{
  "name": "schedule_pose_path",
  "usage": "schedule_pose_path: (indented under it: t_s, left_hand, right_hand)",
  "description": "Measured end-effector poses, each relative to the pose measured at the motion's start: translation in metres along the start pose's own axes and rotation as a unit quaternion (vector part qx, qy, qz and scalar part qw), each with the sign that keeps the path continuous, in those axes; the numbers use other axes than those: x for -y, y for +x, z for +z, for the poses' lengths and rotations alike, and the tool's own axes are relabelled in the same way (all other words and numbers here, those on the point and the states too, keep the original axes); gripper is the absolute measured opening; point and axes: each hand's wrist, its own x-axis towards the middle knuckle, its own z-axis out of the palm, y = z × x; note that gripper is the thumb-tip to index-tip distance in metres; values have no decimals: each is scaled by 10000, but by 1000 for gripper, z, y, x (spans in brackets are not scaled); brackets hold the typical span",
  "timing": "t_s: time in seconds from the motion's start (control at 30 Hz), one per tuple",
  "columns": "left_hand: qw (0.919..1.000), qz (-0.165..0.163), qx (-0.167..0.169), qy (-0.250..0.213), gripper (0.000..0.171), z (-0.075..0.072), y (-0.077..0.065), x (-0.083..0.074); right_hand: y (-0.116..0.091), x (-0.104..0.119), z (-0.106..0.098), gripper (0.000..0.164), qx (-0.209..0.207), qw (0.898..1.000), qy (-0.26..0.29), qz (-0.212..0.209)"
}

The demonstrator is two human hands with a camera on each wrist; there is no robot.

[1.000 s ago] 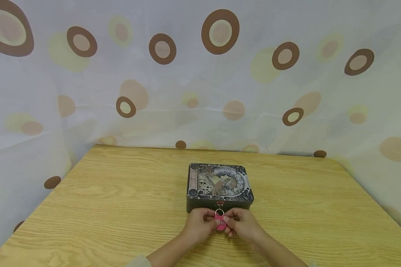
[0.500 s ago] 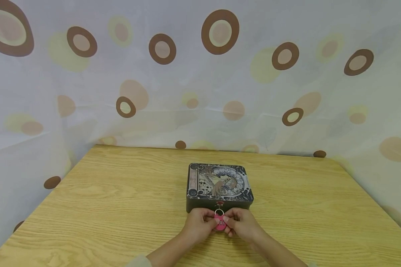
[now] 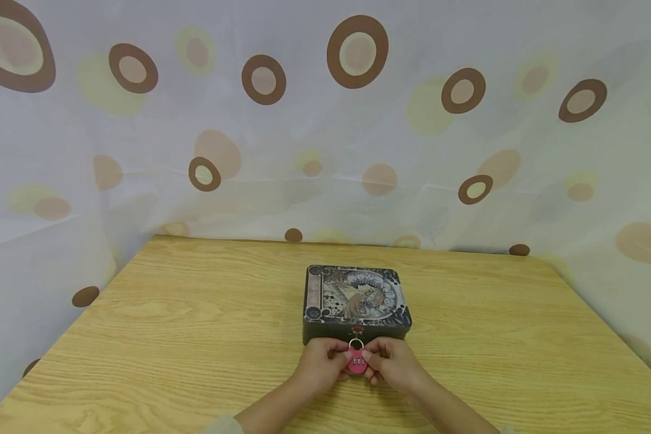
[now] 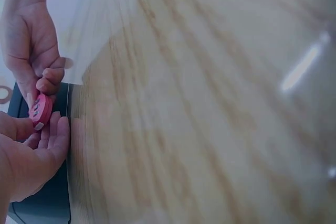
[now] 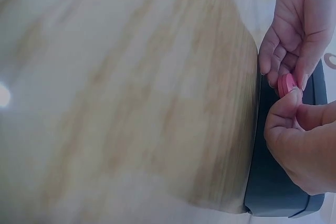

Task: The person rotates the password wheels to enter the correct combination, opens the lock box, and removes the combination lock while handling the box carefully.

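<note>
A pink combination padlock [image 3: 357, 361] faces up with its number dials showing, held between both hands. From its left side my left hand [image 3: 321, 364] pinches it, thumb at the edge of the dials. My right hand [image 3: 398, 363] pinches the opposite side, thumb on the upper right edge. The silver shackle [image 3: 356, 341] points at the red clasp [image 3: 357, 330] on the front of a dark tin box [image 3: 358, 298]; I cannot tell whether it passes through the clasp. In the left wrist view, the padlock [image 4: 42, 109] sits between the fingertips, close to the box's dark front.
The shut tin box with its patterned lid stands on a wooden table [image 3: 184, 325]. Behind and beside the table hangs a pale curtain [image 3: 304, 199] with brown and yellow circles.
My left thumb has slid slightly left off the dials, so more of the dials show. The padlock has turned a little. The box and right hand stay in place.
</note>
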Motion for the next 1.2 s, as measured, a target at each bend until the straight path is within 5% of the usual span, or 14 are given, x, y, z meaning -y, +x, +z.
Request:
schedule_pose_path:
  t_s: [1.2]
  left_hand:
    - [9991,389,-46,170,23,-2,2,8]
  right_hand:
    - [1,-1,1,17,14,10000,-12,-51]
